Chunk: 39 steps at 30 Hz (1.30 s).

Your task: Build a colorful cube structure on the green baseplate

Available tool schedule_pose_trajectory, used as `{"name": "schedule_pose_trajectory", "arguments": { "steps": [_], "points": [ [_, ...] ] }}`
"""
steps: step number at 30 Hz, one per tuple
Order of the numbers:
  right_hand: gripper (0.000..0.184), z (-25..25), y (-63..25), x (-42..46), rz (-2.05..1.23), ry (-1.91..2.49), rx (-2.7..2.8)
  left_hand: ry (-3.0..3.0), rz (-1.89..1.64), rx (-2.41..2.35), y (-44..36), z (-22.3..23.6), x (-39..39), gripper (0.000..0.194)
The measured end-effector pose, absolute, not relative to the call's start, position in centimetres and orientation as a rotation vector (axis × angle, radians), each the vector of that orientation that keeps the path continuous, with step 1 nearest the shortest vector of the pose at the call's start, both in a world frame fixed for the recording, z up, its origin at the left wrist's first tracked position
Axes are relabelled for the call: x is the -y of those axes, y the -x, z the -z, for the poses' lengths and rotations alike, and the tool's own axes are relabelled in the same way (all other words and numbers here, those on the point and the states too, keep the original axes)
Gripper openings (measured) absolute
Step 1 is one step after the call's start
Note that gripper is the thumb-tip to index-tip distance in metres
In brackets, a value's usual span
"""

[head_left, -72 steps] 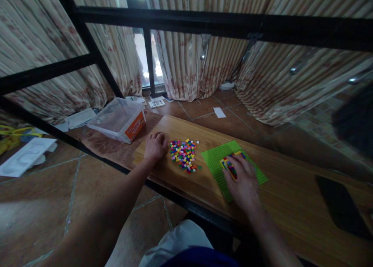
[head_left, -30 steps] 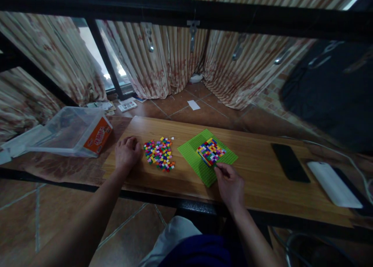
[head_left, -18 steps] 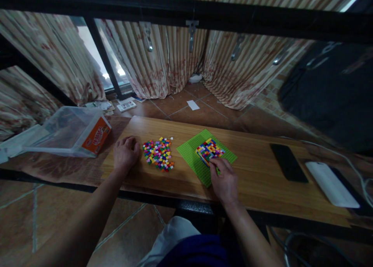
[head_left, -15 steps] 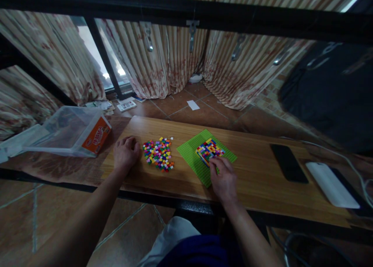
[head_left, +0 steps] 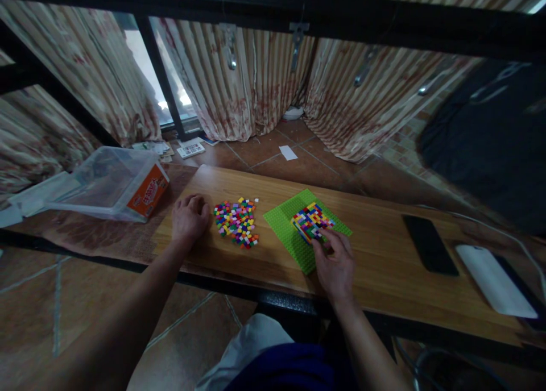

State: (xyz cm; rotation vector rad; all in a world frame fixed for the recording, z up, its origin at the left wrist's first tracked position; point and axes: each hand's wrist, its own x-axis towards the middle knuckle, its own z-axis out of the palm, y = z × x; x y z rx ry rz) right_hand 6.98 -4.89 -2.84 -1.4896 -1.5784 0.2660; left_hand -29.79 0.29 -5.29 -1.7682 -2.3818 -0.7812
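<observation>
My left hand (head_left: 190, 217) rests on the wooden board with its fingers loosely bent and slightly apart, holding nothing that I can see. Just right of it lies a loose pile of small coloured toy bricks (head_left: 235, 223). On the green baseplate (head_left: 284, 223) sits a low block built of multicoloured bricks (head_left: 311, 217). My right hand (head_left: 336, 263) is at the near right side of this block, thumb and fingers apart, fingertips at its edge. The fingers cover part of that edge, and no loose brick shows clearly between them.
A clear plastic box (head_left: 106, 183) with an orange label stands at the left. Right of the baseplate lie a dark flat phone-like slab (head_left: 430, 244) and a white oblong object (head_left: 495, 280). A black metal bar (head_left: 256, 10) runs across above the board (head_left: 384, 254).
My right hand covered the block earlier, drew back, then pinched at its near edge; now its thumb and fingers have parted. My left hand stays beside the pile. The view has shifted slightly.
</observation>
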Motion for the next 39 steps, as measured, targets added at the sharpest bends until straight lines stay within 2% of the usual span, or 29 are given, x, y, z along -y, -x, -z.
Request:
{"name": "schedule_pose_trajectory", "arguments": {
  "steps": [5,11,30,32,35,39],
  "points": [
    [0.030,2.4,-7.0,4.5,-0.215,1.508,1.488,1.763,0.779,2.395,29.6,5.1,-0.2,0.034],
    [0.045,3.2,-6.5,3.3,-0.107,1.601,1.540,1.763,0.780,2.381,29.7,5.2,-0.2,0.032],
    [0.048,3.8,-6.7,3.0,-0.185,1.569,1.492,1.760,0.747,2.405,29.4,5.2,-0.1,0.034],
    [0.045,3.3,-6.7,3.5,-0.097,1.542,1.498,1.767,0.757,2.407,29.4,5.2,-0.1,0.032],
    [0.030,2.7,-5.4,5.0,-0.021,1.413,1.646,1.773,0.762,2.408,29.3,5.2,0.0,0.030],
    [0.022,3.1,-2.0,6.6,-0.248,1.231,1.962,1.760,0.757,2.403,29.2,5.3,0.0,0.030]
  ]
}}
